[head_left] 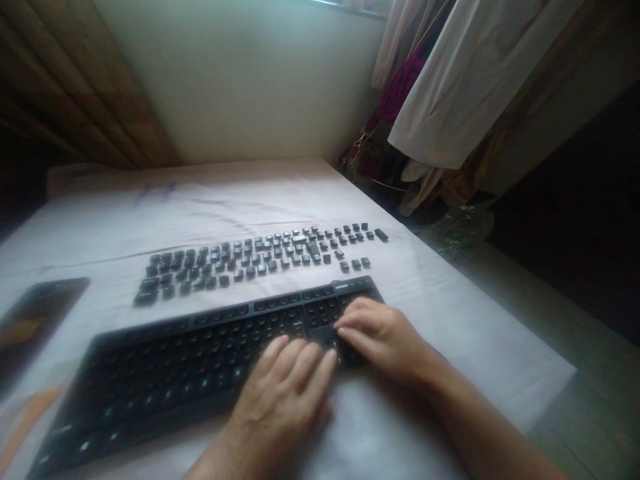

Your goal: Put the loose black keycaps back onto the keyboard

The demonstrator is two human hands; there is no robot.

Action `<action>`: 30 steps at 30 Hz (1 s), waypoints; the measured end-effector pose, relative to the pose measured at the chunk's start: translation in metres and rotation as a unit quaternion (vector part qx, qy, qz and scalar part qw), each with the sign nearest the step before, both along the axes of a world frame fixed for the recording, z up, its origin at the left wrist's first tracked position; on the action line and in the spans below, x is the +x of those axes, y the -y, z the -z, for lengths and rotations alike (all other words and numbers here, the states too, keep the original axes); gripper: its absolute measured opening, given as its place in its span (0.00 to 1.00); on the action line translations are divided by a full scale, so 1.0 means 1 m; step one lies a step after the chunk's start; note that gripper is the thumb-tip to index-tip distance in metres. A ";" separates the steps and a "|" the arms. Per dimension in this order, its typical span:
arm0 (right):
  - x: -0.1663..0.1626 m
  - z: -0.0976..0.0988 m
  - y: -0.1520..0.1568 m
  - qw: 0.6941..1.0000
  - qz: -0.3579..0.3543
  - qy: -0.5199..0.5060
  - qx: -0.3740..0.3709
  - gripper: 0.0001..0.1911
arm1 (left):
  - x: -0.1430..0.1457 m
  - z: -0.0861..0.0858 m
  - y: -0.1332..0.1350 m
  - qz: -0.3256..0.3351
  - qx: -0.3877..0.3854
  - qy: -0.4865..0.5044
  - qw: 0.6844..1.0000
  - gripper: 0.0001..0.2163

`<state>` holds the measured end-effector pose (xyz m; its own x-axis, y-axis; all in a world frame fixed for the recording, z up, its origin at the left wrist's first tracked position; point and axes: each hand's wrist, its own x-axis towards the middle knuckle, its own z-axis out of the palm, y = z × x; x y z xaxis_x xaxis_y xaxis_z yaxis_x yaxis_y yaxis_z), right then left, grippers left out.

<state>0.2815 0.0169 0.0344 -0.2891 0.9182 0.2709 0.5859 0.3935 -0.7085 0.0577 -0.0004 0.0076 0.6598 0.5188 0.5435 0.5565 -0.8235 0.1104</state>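
A black keyboard with its keycaps taken off lies on a white sheet in front of me. My left hand rests on its near edge at the right, fingers stretched flat and together. My right hand lies over the keyboard's right end, fingers extended leftward and touching the key area. Beyond the keyboard, several loose black keycaps are laid out in rows on the sheet.
A dark phone lies on the sheet at the left edge. Pale cloths and garments hang at the upper right above a cluttered floor corner. A wall stands behind, with a wooden panel at the upper left.
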 end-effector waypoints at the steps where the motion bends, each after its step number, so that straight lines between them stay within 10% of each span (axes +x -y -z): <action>1: -0.001 0.000 0.000 1.000 0.014 0.000 -0.009 0.06 | 0.000 0.000 0.000 0.000 -0.001 0.001 1.000 0.16; 30: -0.010 -0.002 0.003 0.998 0.028 0.047 -0.018 0.08 | 0.001 0.002 0.001 -0.006 0.003 -0.014 1.000 0.14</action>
<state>0.2715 0.0140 0.0360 -0.2601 0.9421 0.2116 0.6710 0.3340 -0.6620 0.0583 -0.0009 0.0052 0.6688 0.5229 0.5284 0.5688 -0.8177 0.0892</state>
